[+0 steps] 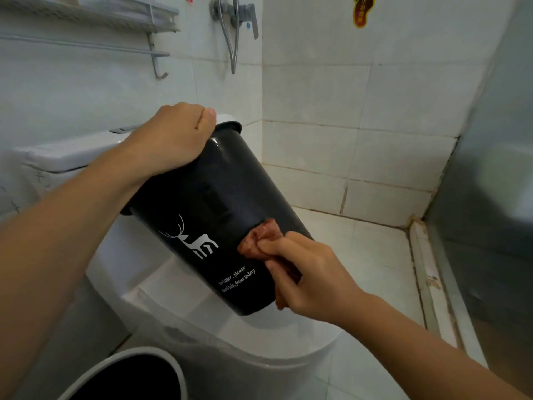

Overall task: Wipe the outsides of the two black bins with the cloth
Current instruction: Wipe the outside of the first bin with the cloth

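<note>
A black bin (213,203) with a white deer print is tilted, its base resting on the closed toilet lid (184,310). My left hand (173,137) grips the bin's rim at the top. My right hand (302,272) holds a bunched reddish-brown cloth (261,238) and presses it against the bin's lower right side. A second black bin (135,376) with a white rim stands on the floor at the bottom left, only partly in view.
The white toilet tank (69,154) sits behind the bin at the left. A metal shelf (95,15) and a shower mixer (235,13) hang on the tiled wall. A grey door (490,197) stands at the right, with tiled floor (372,261) beside the toilet.
</note>
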